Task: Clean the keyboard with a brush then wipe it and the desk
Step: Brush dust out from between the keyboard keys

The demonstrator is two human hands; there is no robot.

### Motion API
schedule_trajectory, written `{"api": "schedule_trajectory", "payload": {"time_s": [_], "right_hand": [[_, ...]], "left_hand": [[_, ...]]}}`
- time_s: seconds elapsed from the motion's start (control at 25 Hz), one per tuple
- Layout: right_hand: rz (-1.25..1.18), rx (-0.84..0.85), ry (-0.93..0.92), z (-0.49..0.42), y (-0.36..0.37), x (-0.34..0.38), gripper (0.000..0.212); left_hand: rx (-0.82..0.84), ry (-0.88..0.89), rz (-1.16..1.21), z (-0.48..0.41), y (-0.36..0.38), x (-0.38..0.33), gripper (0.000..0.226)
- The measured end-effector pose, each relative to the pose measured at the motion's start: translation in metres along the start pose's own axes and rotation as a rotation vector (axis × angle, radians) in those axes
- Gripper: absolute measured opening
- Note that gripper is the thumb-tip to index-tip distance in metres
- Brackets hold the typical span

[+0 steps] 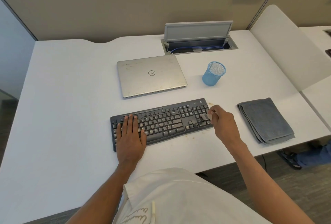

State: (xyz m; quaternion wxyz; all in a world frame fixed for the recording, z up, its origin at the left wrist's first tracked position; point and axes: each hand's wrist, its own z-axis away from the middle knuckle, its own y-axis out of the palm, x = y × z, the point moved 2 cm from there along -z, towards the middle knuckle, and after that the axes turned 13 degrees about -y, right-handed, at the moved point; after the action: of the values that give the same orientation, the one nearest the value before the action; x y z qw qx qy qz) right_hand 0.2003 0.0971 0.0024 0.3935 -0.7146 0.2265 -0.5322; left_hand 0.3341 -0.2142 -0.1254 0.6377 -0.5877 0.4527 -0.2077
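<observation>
The left hand (130, 134) is laid flat, fingers straight and close together, on the left end of the black keyboard (166, 121), with its forearm reaching up from the bottom of the frame. The right hand (223, 121) is held over the keyboard's right end with its fingers curled, and a small pale brush (205, 116), blurred, is pinched in them. The brush tip is seen over the number pad. The keyboard is set slightly askew at the centre of the white worktop (71, 98). A folded grey cloth (266, 121) is laid to the right of the right hand, apart from it. A closed silver Dell laptop (150, 76) and a blue mesh pen cup (213, 74) are placed above the keyboard.
</observation>
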Motion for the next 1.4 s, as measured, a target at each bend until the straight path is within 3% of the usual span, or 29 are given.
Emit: {"api": "schedule_trajectory", "payload": {"time_s": [0.2,0.44,0.68,0.88,1.12,1.32,1.4], "right_hand": [[0.033,0.089,0.047,0.013,-0.004,-0.008,0.020],[-0.035,0.016,0.063,0.007,-0.005,-0.002,0.022],[-0.023,0.178,0.049,0.017,-0.005,-0.007,0.024],[-0.109,0.022,0.022,0.010,-0.007,0.000,0.025],[-0.112,0.091,-0.004,0.027,0.006,-0.012,0.025],[-0.116,-0.144,0.131,0.040,-0.021,-0.038,0.020],[-0.052,-0.150,0.137,0.046,-0.024,-0.047,0.020]], "left_hand": [[0.001,0.002,-0.002,0.000,0.001,0.000,0.063],[-0.014,0.001,-0.004,0.001,0.000,0.000,0.063],[-0.010,-0.008,-0.003,0.000,0.001,0.000,0.063],[-0.012,-0.013,-0.002,0.001,0.002,0.000,0.063],[-0.027,-0.008,0.012,0.002,0.001,-0.001,0.062],[-0.032,-0.004,0.026,0.002,0.002,0.000,0.062],[-0.035,-0.002,0.032,0.002,0.002,0.000,0.061]]}}
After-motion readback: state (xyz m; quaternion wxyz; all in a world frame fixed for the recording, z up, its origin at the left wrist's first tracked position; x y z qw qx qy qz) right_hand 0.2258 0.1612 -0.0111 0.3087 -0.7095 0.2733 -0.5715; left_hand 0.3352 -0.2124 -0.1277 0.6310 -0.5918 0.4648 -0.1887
